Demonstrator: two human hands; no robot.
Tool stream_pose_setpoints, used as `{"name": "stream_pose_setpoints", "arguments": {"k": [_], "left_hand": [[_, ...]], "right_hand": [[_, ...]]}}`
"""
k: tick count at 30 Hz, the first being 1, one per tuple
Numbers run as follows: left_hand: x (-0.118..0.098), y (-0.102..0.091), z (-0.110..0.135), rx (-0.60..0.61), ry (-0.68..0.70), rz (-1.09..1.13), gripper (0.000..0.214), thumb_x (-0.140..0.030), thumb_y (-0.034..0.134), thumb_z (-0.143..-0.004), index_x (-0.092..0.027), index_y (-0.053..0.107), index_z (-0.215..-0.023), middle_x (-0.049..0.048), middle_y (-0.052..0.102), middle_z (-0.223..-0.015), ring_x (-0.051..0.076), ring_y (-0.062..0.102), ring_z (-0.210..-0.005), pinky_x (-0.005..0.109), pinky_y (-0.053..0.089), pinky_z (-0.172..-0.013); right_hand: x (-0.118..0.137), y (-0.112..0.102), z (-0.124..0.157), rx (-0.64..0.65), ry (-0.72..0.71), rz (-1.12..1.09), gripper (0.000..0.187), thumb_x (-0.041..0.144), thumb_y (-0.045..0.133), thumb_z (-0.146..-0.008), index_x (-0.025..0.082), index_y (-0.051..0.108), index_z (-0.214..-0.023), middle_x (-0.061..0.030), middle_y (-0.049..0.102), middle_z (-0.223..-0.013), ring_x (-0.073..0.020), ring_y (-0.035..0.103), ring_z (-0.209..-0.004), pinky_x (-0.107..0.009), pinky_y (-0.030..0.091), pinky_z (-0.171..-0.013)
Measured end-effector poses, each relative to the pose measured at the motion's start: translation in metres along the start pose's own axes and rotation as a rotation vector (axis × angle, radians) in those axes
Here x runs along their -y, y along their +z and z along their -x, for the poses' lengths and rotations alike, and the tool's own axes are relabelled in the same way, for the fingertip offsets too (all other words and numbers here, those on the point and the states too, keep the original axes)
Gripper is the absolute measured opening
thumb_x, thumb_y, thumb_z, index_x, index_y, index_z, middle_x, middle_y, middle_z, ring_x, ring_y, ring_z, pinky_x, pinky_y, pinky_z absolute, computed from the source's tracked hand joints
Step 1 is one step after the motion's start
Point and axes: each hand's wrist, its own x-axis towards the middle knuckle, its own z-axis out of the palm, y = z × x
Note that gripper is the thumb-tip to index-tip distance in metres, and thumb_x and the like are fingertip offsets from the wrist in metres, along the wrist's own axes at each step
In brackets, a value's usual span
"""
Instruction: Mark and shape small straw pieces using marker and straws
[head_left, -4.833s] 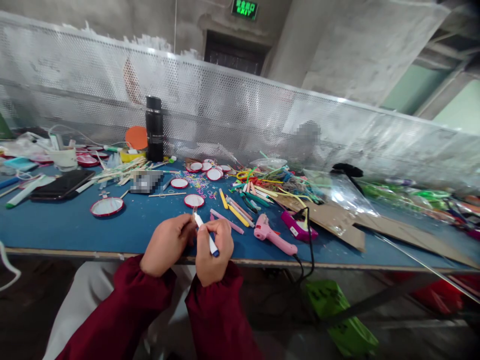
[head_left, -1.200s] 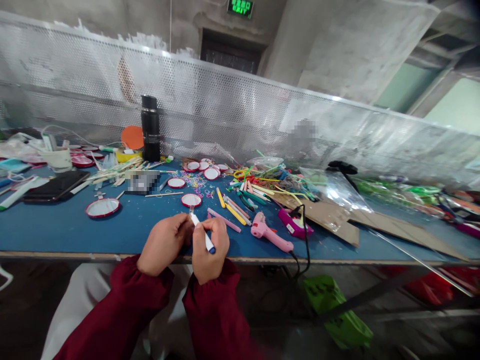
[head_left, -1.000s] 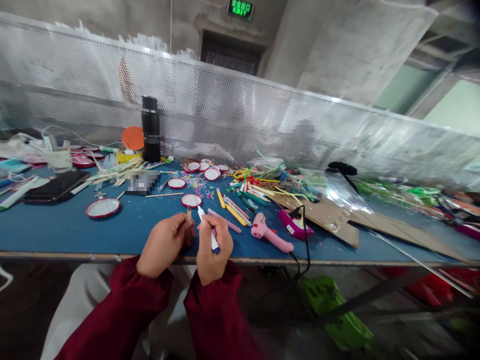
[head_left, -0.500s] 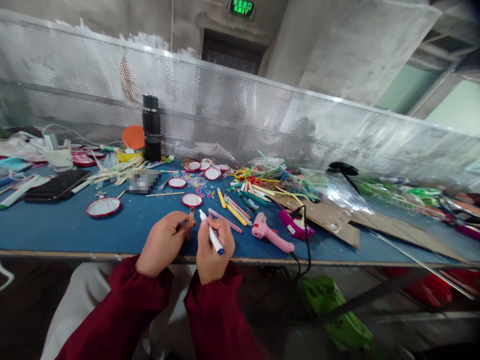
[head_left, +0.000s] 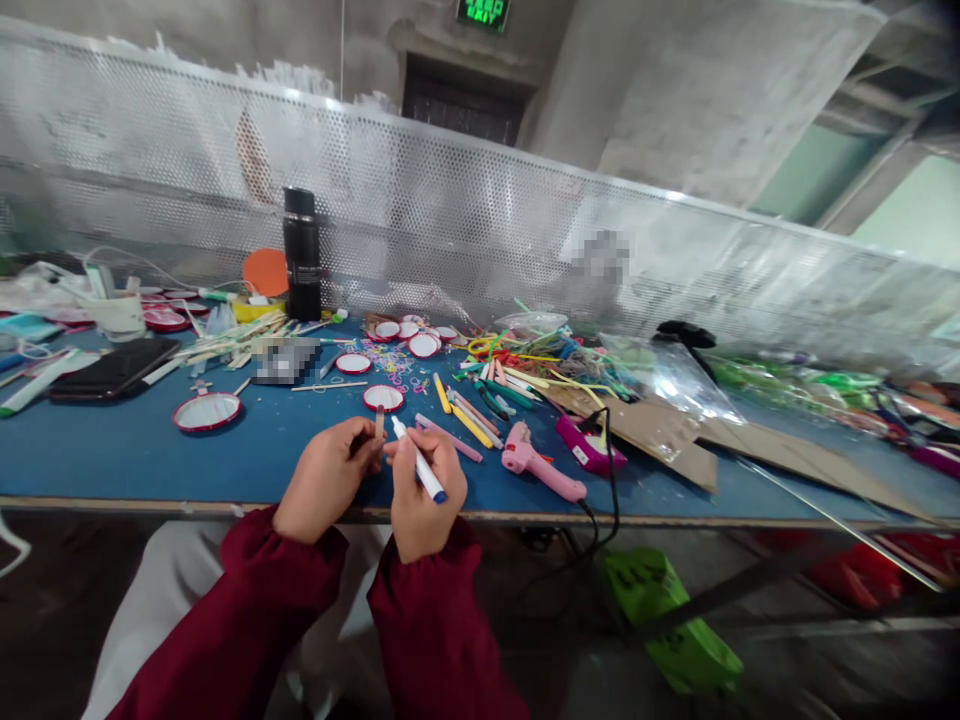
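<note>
Cylindrical marker (head_left: 428,477) shifted off flat strip (head_left: 380,420); left grip (head_left: 321,478) pinches strip, right grip (head_left: 420,518) marker.

I am seated in a craft workshop. Identifying features: bare concrete wall (head_left: 697,90), illuminated exit sign (head_left: 484,13) above a dark doorway (head_left: 461,105), and perforated metal partition (head_left: 450,215) behind my blue surface (head_left: 97,455). The surface carries a pink hot-glue gun (head_left: 540,463), tangled cords (head_left: 577,364), small coloured bands (head_left: 400,366) and wooden sticks (head_left: 229,343).

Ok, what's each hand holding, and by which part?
The left hand pinches a small flat stick below its visible upper end. The right hand grips a white marker nearer its tip, blue end free.
</note>
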Motion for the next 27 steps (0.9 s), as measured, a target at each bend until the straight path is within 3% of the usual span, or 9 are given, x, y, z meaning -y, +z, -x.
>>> {"name": "stream_pose_setpoints", "arguments": {"k": [4, 6, 10, 14, 17, 20, 27], "left_hand": [[0.000, 0.000, 0.001, -0.022, 0.021, -0.030, 0.027, -0.038, 0.051, -0.091, -0.020, 0.062, -0.075, -0.0018, 0.064, -0.067, 0.014, 0.056, -0.064, 0.024, 0.039, -0.060], [-0.002, -0.001, 0.005, -0.050, 0.020, -0.027, 0.026, -0.038, 0.052, -0.091, -0.020, 0.062, -0.077, -0.0021, 0.066, -0.067, 0.015, 0.058, -0.065, 0.024, 0.040, -0.063], [-0.006, -0.007, 0.020, -0.141, -0.059, -0.114, 0.020, -0.038, 0.060, -0.087, -0.023, 0.060, -0.099, -0.0026, 0.072, -0.074, 0.017, 0.063, -0.069, 0.026, 0.040, -0.063], [-0.012, -0.008, 0.042, -0.172, 0.077, -0.394, 0.009, -0.032, 0.058, -0.089, -0.023, 0.062, -0.087, 0.0012, 0.071, -0.079, 0.020, 0.061, -0.074, 0.029, 0.039, -0.067], [-0.013, -0.004, 0.052, -0.215, 0.184, -0.524, 0.014, -0.027, 0.053, -0.093, -0.022, 0.066, -0.089, 0.0046, 0.072, -0.084, 0.023, 0.059, -0.079, 0.033, 0.041, -0.075], [-0.010, 0.001, 0.054, -0.279, 0.242, -0.633, 0.020, -0.027, 0.053, -0.093, -0.019, 0.071, -0.088, 0.0102, 0.071, -0.102, 0.026, 0.059, -0.090, 0.039, 0.043, -0.084], [-0.004, 0.004, 0.061, -0.257, 0.315, -0.562, 0.028, -0.024, 0.047, -0.097, -0.017, 0.074, -0.092, 0.0078, 0.075, -0.101, 0.024, 0.060, -0.094, 0.038, 0.045, -0.092]], "right_hand": [[0.004, -0.002, -0.003, -0.008, -0.017, 0.038, 0.022, 0.028, 0.054, -0.094, 0.018, 0.059, -0.075, -0.0025, 0.063, -0.071, -0.0165, 0.061, -0.072, -0.031, 0.049, -0.074], [0.005, -0.004, -0.005, -0.012, -0.008, -0.008, 0.020, 0.030, 0.053, -0.094, 0.018, 0.061, -0.080, -0.0026, 0.064, -0.074, -0.0164, 0.061, -0.074, -0.031, 0.049, -0.076], [0.004, -0.008, -0.007, 0.069, 0.071, -0.145, 0.021, 0.033, 0.053, -0.094, 0.018, 0.066, -0.099, -0.0035, 0.068, -0.086, -0.0154, 0.064, -0.078, -0.030, 0.051, -0.077], [0.004, -0.010, -0.007, 0.137, 0.122, -0.118, 0.019, 0.031, 0.058, -0.089, 0.017, 0.068, -0.097, -0.0036, 0.070, -0.087, -0.0152, 0.064, -0.077, -0.028, 0.051, -0.074], [0.002, -0.009, -0.008, 0.167, 0.165, -0.116, 0.017, 0.031, 0.057, -0.088, 0.017, 0.066, -0.092, -0.0017, 0.069, -0.080, -0.0143, 0.062, -0.072, -0.027, 0.050, -0.070], [-0.001, -0.007, -0.010, 0.175, 0.194, -0.122, 0.014, 0.032, 0.058, -0.087, 0.018, 0.059, -0.086, 0.0011, 0.066, -0.072, -0.0126, 0.059, -0.066, -0.025, 0.047, -0.066], [-0.003, -0.005, -0.014, 0.227, 0.183, -0.105, 0.010, 0.028, 0.058, -0.086, 0.019, 0.057, -0.082, 0.0012, 0.063, -0.069, -0.0126, 0.054, -0.062, -0.026, 0.044, -0.061]]}}
